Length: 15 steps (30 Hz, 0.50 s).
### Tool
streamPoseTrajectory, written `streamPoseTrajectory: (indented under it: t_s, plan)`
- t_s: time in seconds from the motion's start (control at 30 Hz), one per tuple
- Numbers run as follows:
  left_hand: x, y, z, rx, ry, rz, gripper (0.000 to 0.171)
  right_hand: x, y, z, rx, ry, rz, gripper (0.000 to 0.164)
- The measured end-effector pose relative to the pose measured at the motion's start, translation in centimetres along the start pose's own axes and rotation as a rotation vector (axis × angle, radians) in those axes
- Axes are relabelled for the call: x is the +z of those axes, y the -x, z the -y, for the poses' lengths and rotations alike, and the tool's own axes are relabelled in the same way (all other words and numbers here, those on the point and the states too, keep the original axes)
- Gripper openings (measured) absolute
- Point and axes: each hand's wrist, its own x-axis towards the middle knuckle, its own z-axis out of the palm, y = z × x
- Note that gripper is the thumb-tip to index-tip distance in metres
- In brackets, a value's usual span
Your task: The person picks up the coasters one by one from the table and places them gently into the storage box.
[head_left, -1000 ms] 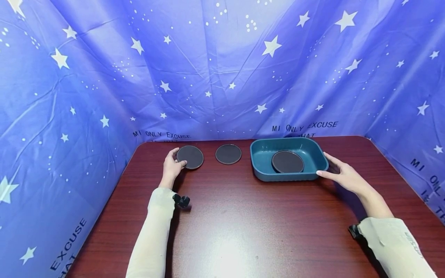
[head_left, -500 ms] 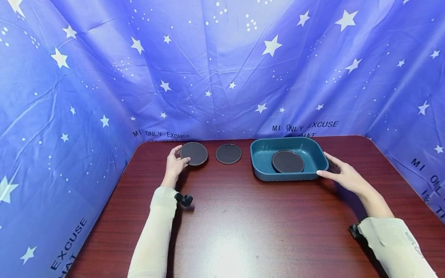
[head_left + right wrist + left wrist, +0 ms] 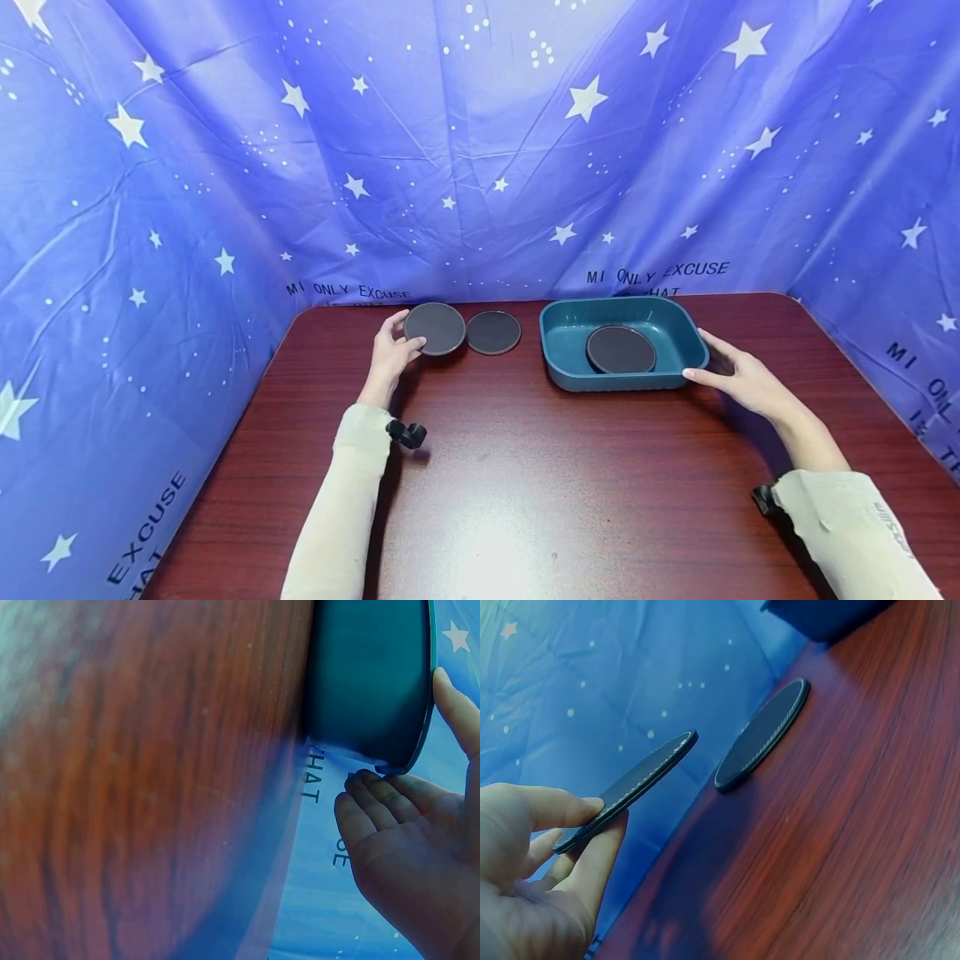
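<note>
In the head view my left hand (image 3: 393,358) pinches a round black coaster (image 3: 435,328) by its left edge, thumb on top and fingers underneath. The left wrist view shows this stitched-edge coaster (image 3: 641,776) tilted and held above the table. Just to its right, a second black coaster (image 3: 493,332) lies flat on the wood. A third coaster (image 3: 621,349) sits inside the teal rectangular bin (image 3: 600,382). At the bin's right end is my right hand (image 3: 738,379), its thumb touching the rim and its fairly straight fingers along the outer end wall.
The dark red wood-grain table (image 3: 555,483) has its back edge just behind the coasters and bin. A blue star-printed curtain (image 3: 480,150) hangs behind and at both sides. A small black device (image 3: 407,434) is strapped at my left cuff.
My left hand has carried its coaster to the right and slightly up, close beside the second coaster. The right hand, the bin and the other coasters have stayed put.
</note>
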Motion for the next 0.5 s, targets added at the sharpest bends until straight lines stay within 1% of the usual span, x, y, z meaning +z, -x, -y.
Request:
streamPoseTrajectory:
  t_s: [0.2, 0.4, 0.5]
  plan:
    - [1.0, 0.3, -0.5, -0.001, -0.004, 0.028, 0.070, 0.0, 0.1, 0.3, 0.008, 0.001, 0.005, 0.085]
    - [2.1, 0.6, -0.6, -0.005, 0.042, 0.067, 0.070, 0.0, 0.1, 0.1, 0.021, -0.002, 0.017, 0.086]
    - [2.7, 0.8, -0.6, 0.000, 0.048, 0.081, 0.069, 0.0, 0.1, 0.1, 0.025, 0.000, 0.020, 0.086]
